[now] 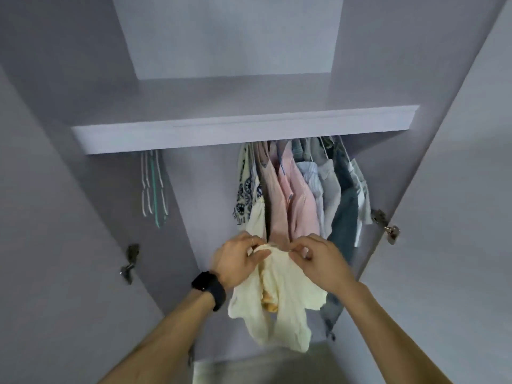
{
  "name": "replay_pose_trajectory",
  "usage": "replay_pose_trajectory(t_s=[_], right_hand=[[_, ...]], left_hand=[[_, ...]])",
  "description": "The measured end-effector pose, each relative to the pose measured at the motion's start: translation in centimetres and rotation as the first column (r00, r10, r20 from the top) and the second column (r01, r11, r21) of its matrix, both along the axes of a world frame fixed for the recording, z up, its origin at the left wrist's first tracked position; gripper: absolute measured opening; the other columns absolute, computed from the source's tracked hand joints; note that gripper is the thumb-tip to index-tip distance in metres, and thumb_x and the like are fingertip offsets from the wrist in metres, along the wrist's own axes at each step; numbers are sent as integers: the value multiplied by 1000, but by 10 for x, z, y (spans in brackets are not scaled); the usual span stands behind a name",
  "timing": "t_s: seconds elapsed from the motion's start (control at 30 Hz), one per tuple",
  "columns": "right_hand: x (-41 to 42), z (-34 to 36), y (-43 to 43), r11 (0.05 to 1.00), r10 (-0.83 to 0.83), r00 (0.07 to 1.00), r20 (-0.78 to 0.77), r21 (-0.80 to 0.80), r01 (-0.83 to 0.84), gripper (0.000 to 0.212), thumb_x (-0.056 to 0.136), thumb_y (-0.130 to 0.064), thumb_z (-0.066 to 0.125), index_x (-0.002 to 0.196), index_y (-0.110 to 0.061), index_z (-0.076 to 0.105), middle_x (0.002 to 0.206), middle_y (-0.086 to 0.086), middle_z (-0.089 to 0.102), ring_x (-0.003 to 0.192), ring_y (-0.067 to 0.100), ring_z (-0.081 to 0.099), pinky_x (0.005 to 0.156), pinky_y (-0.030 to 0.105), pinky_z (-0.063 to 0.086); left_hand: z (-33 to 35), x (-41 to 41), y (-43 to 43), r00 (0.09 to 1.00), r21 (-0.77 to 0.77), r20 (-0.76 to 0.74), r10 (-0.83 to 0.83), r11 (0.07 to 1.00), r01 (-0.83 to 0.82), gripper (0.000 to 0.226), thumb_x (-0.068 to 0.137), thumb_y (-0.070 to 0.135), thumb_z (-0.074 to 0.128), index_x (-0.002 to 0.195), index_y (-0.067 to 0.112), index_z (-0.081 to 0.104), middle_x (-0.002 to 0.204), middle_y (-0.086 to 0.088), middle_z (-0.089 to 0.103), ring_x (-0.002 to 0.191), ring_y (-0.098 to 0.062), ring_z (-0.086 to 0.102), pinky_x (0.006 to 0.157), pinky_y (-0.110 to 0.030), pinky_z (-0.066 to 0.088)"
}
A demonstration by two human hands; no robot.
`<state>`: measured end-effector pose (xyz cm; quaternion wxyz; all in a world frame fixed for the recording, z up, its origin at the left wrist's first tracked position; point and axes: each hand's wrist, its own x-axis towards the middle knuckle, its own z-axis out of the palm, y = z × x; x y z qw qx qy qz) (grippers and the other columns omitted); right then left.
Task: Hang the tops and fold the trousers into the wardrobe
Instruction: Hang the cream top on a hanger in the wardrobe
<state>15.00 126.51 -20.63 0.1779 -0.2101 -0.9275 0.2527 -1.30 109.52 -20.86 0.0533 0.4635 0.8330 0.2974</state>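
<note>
Tops (299, 189) hang beneath a seemingly lilac shelf (243, 131).

No writing, label, brand or number is legible on the wardrobe (243, 128), the hanging clothes (299, 195) or the wristwatch (209, 286).

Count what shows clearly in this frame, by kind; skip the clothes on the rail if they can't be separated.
Left hand, right hand: 2
Cream top, held by both hands: 1
Watch: 1
Hinges: 2
Shelf: 1
Total: 7
Rail clothes overlap too much to count.
</note>
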Motion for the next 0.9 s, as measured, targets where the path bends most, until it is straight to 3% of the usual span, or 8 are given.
replay_pose_trajectory(t_s=[0.1,0.23,0.37,0.53,0.63,0.7,0.77,0.9], right_hand=[[-16,-5,-6,991,120,992,-39,-47,-122,13,93,-33,67,105,-34,71,97,-21,58,84,-2,58,77,21,49],[-39,0,-15,963,262,963,-56,-54,-265,14,94,-37,63,107,-35,69,105,-19,61,89,2,63,80,28,54],[-79,17,-35,919,389,920,-43,-54,-391,18,96,-35,61,113,-32,66,109,-14,63,94,10,63,83,33,53],[-135,29,-59,889,448,894,-12,-95,-447,23,95,-35,64,117,-29,65,109,-11,67,101,14,65,90,35,52],[-175,24,-73,891,424,905,14,-184,-415,28,93,-38,66,119,-27,63,109,-9,69,105,17,66,93,32,51],[-203,18,-81,892,396,918,26,-248,-377,34,93,-41,66,122,-24,60,107,-8,68,109,19,65,94,31,50],[-233,8,-92,890,371,928,25,-294,-348,36,93,-43,66,122,-22,57,106,-7,67,113,22,63,93,29,49],[-286,-10,-113,895,311,950,0,-336,-293,42,94,-46,63,125,-20,51,110,-3,63,118,27,60,85,24,38]], left_hand=[[0,9,-31,982,-40,-73,173,984,-176,27,94,60,54,108,43,68,114,23,57,95,-10,62,74,-29,47],[8,13,-71,899,-86,-283,335,924,-372,37,97,59,49,116,35,70,124,15,57,112,-16,53,91,-32,39],[34,7,-112,754,-65,-468,461,833,-549,33,98,52,52,114,30,72,125,7,60,114,-25,53,97,-41,37],[60,-4,-150,557,-23,-693,458,758,-652,16,85,37,78,92,22,77,113,-5,69,118,-33,62,111,-59,36],[61,-18,-169,503,-88,-758,415,699,-710,13,92,34,70,98,26,77,127,-9,66,135,-36,49,117,-63,18],[57,-27,-180,486,-163,-771,411,611,-775,21,100,37,56,114,32,71,147,-9,52,148,-36,28,120,-61,-3],[42,-39,-197,436,-193,-818,375,535,-822,35,107,38,34,134,35,56,164,-8,25,153,-36,-1,115,-58,-24],[23,-49,-219,416,-302,-891,181,448,-842,43,108,33,20,147,31,39,163,-15,-20,142,-39,-33,105,-55,-38]])
